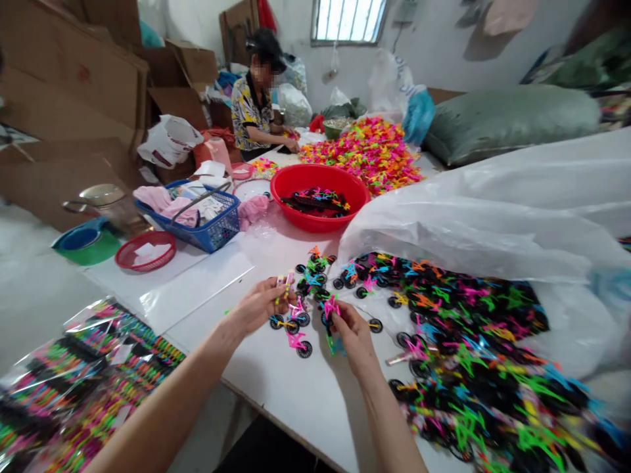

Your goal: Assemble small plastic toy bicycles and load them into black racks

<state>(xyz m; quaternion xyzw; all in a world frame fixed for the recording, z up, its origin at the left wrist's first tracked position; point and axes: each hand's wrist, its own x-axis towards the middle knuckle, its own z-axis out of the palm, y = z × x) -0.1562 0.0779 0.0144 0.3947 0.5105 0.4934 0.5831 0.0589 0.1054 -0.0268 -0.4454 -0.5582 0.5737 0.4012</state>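
Observation:
My left hand point(261, 303) is closed on small pieces in pale pink and yellow, too small to name. To its right, my right hand point(348, 323) pinches a pink toy bicycle piece point(330, 306), with green and blue parts hanging just below the fingers. Between the hands lie loose toy bicycles with black wheels, among them a pink one point(296, 341) and a yellow one point(280, 322). A small cluster of green and orange toy bicycles point(313, 272) lies just beyond the hands.
A large heap of toy bicycles point(473, 355) covers the right side, under a plastic sheet point(468, 217). Farther back are a red basin point(320, 220), a blue basket point(211, 230), a red tray point(145, 253) and a colourful pile point(369, 151). A person point(254, 108) sits behind. Packed bags point(93, 381) lie lower left.

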